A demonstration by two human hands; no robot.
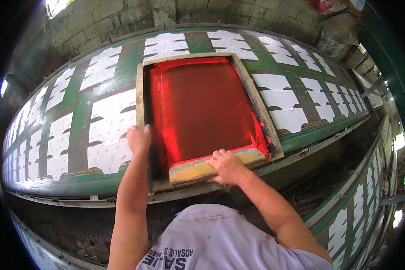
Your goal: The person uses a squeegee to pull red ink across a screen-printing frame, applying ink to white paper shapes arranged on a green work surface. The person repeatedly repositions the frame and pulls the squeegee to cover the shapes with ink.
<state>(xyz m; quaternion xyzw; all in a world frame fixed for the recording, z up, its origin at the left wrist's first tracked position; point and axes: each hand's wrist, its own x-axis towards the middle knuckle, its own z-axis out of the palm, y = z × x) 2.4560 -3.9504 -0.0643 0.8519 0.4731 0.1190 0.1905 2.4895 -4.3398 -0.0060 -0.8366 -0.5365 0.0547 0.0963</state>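
Note:
A wooden-framed printing screen (140,96) lies on the long green table, its mesh (198,108) coated with red ink. My left hand (139,137) is closed around the left side of the frame, low down. At the near end of the screen, my right hand (227,166) grips a wide wooden squeegee (191,172), which rests slightly slanted across the mesh. Bright red ink lines the squeegee's far edge and both sides of the mesh. Beside the frame, white cut fabric pieces (114,112) carry small red prints on the left; those on the right (281,105) look plain white.
The green table (78,112) curves away both ways, with rows of white pieces laid on it. A metal rail (94,202) runs along its near edge. Another table with white pieces (346,225) stands at the lower right. A block wall (144,15) rises behind.

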